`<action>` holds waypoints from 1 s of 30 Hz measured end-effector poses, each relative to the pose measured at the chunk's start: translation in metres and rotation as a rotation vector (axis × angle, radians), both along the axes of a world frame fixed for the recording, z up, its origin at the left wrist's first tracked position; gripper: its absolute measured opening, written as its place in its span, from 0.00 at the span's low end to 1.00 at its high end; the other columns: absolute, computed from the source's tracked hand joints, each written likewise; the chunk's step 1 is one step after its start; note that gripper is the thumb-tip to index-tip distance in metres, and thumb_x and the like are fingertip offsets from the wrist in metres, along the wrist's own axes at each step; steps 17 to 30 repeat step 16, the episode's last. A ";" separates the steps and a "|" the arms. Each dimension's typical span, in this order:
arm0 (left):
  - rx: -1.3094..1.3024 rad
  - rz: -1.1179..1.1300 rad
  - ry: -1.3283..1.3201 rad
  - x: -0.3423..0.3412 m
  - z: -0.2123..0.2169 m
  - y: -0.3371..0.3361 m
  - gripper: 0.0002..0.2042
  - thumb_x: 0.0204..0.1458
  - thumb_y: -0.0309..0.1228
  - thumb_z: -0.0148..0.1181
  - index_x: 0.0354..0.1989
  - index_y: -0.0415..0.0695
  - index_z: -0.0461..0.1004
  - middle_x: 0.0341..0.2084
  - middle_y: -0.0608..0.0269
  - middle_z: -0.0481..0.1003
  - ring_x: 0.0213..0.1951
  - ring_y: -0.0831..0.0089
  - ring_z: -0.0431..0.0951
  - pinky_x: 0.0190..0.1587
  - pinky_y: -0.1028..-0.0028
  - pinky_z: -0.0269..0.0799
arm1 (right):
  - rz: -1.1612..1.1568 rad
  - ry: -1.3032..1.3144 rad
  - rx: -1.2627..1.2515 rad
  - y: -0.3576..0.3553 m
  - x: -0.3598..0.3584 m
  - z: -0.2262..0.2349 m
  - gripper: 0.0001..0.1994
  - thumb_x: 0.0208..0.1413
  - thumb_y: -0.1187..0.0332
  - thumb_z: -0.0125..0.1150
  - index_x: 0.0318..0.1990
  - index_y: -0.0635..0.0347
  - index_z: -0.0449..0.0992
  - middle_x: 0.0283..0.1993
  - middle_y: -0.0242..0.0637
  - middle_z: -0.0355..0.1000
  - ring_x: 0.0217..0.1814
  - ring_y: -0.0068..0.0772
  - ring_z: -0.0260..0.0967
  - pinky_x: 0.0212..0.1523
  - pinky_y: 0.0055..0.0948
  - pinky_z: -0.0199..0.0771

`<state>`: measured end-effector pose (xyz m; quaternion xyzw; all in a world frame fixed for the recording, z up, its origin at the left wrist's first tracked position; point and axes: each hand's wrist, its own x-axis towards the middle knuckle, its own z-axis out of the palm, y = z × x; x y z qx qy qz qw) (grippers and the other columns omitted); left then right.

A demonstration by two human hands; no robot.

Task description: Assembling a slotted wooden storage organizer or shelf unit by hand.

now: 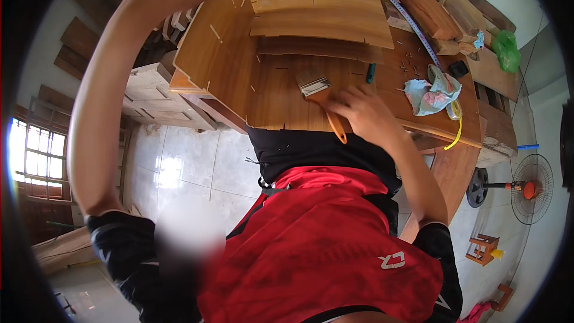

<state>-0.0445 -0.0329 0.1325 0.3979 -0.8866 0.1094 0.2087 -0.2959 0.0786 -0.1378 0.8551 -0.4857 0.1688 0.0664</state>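
- The right hand (363, 115) is closed around the orange handle of a flat paintbrush with pale bristles (320, 93).
- The left hand is outside the picture, so its state cannot be told; its arm stretches up past the curved brown wooden panel (239, 66).
- The brush lies on this panel, near the front edge of the workbench (460, 161).

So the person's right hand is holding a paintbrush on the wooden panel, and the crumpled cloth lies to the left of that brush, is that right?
Not quite. The right hand does hold the paintbrush on the wooden panel, but the crumpled cloth lies to the right of the brush, not the left, next to the tape measure. The head view shows this.
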 end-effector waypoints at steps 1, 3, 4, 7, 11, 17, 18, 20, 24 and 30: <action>-0.156 0.005 -0.067 -0.006 -0.007 -0.021 0.30 0.62 0.54 0.55 0.53 0.34 0.77 0.57 0.42 0.75 0.55 0.48 0.79 0.59 0.52 0.74 | 0.048 -0.023 -0.041 -0.010 -0.001 0.013 0.14 0.52 0.69 0.64 0.48 0.53 0.81 0.48 0.37 0.75 0.53 0.44 0.72 0.56 0.42 0.73; -0.256 0.050 -0.477 -0.025 -0.016 -0.072 0.33 0.61 0.55 0.52 0.58 0.34 0.74 0.59 0.41 0.74 0.59 0.44 0.76 0.63 0.50 0.70 | 0.108 -0.076 -0.119 -0.031 0.005 0.051 0.13 0.53 0.68 0.65 0.48 0.53 0.81 0.48 0.37 0.76 0.53 0.44 0.72 0.56 0.43 0.74; -0.256 0.054 -0.484 -0.036 -0.015 -0.073 0.33 0.61 0.55 0.52 0.58 0.34 0.74 0.59 0.41 0.74 0.59 0.44 0.76 0.63 0.50 0.70 | 0.150 -0.131 -0.200 -0.044 0.010 0.069 0.12 0.55 0.67 0.66 0.47 0.53 0.80 0.48 0.38 0.76 0.53 0.45 0.73 0.55 0.43 0.74; 0.132 0.339 -0.592 -0.060 -0.019 -0.086 0.36 0.62 0.55 0.49 0.67 0.36 0.65 0.67 0.40 0.65 0.67 0.43 0.68 0.65 0.48 0.68 | 0.110 -0.189 -0.206 -0.097 0.033 0.099 0.19 0.57 0.56 0.67 0.52 0.55 0.79 0.52 0.39 0.76 0.58 0.47 0.71 0.59 0.44 0.71; 0.026 0.236 -0.701 -0.042 -0.040 -0.101 0.43 0.63 0.56 0.50 0.77 0.40 0.44 0.76 0.39 0.44 0.73 0.42 0.57 0.66 0.48 0.69 | -0.052 -0.057 -0.105 -0.182 0.071 0.078 0.38 0.52 0.43 0.66 0.66 0.58 0.70 0.67 0.45 0.69 0.72 0.47 0.63 0.71 0.47 0.62; 0.001 0.222 -0.726 -0.021 -0.047 -0.061 0.50 0.62 0.61 0.50 0.80 0.46 0.31 0.78 0.43 0.39 0.76 0.43 0.51 0.66 0.50 0.70 | -0.158 0.201 0.062 -0.216 0.082 0.068 0.47 0.53 0.42 0.65 0.74 0.63 0.58 0.79 0.47 0.54 0.83 0.51 0.44 0.79 0.52 0.48; 0.001 0.222 -0.726 -0.021 -0.047 -0.061 0.50 0.62 0.61 0.50 0.80 0.46 0.31 0.78 0.43 0.39 0.76 0.43 0.51 0.66 0.50 0.70 | -0.158 0.201 0.062 -0.216 0.082 0.068 0.47 0.53 0.42 0.65 0.74 0.63 0.58 0.79 0.47 0.54 0.83 0.51 0.44 0.79 0.52 0.48; 0.001 0.222 -0.726 -0.021 -0.047 -0.061 0.50 0.62 0.61 0.50 0.80 0.46 0.31 0.78 0.43 0.39 0.76 0.43 0.51 0.66 0.50 0.70 | -0.158 0.201 0.062 -0.216 0.082 0.068 0.47 0.53 0.42 0.65 0.74 0.63 0.58 0.79 0.47 0.54 0.83 0.51 0.44 0.79 0.52 0.48; 0.001 0.222 -0.726 -0.021 -0.047 -0.061 0.50 0.62 0.61 0.50 0.80 0.46 0.31 0.78 0.43 0.39 0.76 0.43 0.51 0.66 0.50 0.70 | -0.158 0.201 0.062 -0.216 0.082 0.068 0.47 0.53 0.42 0.65 0.74 0.63 0.58 0.79 0.47 0.54 0.83 0.51 0.44 0.79 0.52 0.48; 0.001 0.222 -0.726 -0.021 -0.047 -0.061 0.50 0.62 0.61 0.50 0.80 0.46 0.31 0.78 0.43 0.39 0.76 0.43 0.51 0.66 0.50 0.70 | -0.158 0.201 0.062 -0.216 0.082 0.068 0.47 0.53 0.42 0.65 0.74 0.63 0.58 0.79 0.47 0.54 0.83 0.51 0.44 0.79 0.52 0.48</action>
